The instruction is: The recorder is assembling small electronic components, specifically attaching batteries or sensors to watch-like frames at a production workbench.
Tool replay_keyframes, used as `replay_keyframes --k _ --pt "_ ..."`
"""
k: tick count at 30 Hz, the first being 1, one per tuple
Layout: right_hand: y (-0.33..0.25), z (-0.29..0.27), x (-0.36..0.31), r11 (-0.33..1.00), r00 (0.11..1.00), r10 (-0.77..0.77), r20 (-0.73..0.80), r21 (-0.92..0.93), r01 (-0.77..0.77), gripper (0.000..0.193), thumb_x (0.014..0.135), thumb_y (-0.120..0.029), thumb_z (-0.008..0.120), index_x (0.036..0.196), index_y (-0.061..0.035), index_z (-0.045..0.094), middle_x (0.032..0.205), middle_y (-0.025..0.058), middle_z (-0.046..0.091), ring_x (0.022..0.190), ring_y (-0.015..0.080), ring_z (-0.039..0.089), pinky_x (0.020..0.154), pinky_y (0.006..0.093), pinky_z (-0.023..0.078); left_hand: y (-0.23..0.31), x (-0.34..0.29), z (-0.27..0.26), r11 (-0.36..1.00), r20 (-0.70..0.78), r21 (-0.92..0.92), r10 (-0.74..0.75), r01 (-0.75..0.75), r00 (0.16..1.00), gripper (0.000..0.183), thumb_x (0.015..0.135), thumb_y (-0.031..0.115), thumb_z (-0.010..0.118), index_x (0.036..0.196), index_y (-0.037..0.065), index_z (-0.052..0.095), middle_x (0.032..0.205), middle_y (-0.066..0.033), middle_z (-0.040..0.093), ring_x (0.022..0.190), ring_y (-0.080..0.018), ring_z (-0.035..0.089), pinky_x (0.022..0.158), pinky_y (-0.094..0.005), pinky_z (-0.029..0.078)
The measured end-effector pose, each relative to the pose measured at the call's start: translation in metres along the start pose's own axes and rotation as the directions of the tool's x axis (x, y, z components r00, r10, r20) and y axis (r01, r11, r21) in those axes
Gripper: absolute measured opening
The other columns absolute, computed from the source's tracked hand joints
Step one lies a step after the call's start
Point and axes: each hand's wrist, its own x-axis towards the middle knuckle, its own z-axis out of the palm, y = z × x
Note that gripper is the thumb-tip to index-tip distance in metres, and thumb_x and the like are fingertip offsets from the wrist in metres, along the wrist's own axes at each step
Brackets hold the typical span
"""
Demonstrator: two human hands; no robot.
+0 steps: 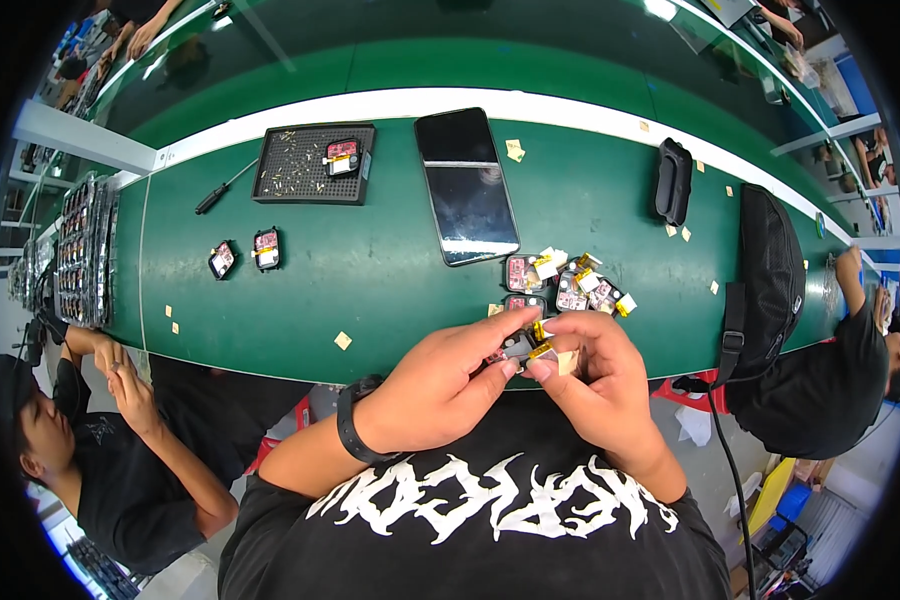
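Observation:
Near the table's front edge, my left hand (pixel 432 385) is closed on a small black device case (pixel 516 346) with a reddish circuit board, held between thumb and fingers. Close against it, my right hand (pixel 606 378) pinches a small silvery battery with yellow tape (pixel 543 351); the fingers partly cover it. A beige paper piece (pixel 568 362) shows by the right fingers. Just beyond my hands lies a group of similar open device cases (pixel 570 295), several with silver-and-yellow batteries on them. Two more open device cases (pixel 267 248) lie apart at the left.
A black perforated tray (pixel 315 190) holds tiny screws and a device case. Beside it lies a screwdriver (pixel 225 188). A smartphone (pixel 467 187), a black glasses-type case (pixel 673 182), a black bag (pixel 770 275) and scattered paper bits (pixel 343 341) occupy the green table. People sit at both sides.

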Motion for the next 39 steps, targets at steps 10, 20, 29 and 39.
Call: replay_keyframes --k 10,20,29,39 --pt "-0.011 -0.021 0.004 0.835 0.947 -0.241 0.213 -0.452 0.314 0.025 0.082 0.0 0.081 0.105 -0.001 0.07 0.089 0.0073 0.071 0.058 0.0056 0.053 0.053 0.0229 0.043 0.006 0.002 -0.01 0.99 0.115 -0.059 -0.118 0.125 0.986 0.053 0.098 0.001 0.053 0.15 0.003 0.048 0.096 -0.0067 0.067 0.076 -0.0134 0.06 0.075 -0.028 0.049" --pt "-0.004 -0.009 -0.007 0.918 0.993 -0.086 0.085 -0.381 0.112 0.015 0.087 0.003 0.073 0.101 0.0018 0.069 0.085 0.0052 0.07 0.062 0.0039 0.055 0.056 0.0224 0.046 -0.002 0.005 0.003 0.997 0.019 0.007 -0.072 0.072 0.997 0.047 0.094 -0.003 0.052 0.139 0.003 0.059 0.096 -0.0114 0.069 0.079 -0.0178 0.064 0.076 -0.0297 0.05" --pt "0.0 -0.004 -0.001 0.824 0.974 -0.22 0.058 -0.523 0.218 0.014 0.085 0.003 0.075 0.099 0.0013 0.072 0.081 0.007 0.068 0.065 0.0102 0.06 0.058 0.0254 0.046 -0.007 0.004 0.011 0.993 -0.032 0.086 0.08 -0.077 0.996 0.054 0.091 -0.007 0.052 0.145 0.001 0.052 0.101 -0.0162 0.067 0.084 -0.0264 0.066 0.077 -0.0336 0.052" --pt "0.008 -0.001 -0.007 0.989 0.979 0.128 -0.162 -0.057 -0.139 0.018 0.087 -0.003 0.08 0.099 -0.0012 0.067 0.074 -0.0067 0.055 0.065 0.0 0.047 0.056 0.0201 0.039 -0.015 -0.005 0.014 0.975 0.038 0.061 0.211 -0.213 0.977 0.06 0.097 -0.004 0.051 0.155 0.001 0.038 0.114 -0.0189 0.066 0.095 -0.0335 0.066 0.087 -0.038 0.051"
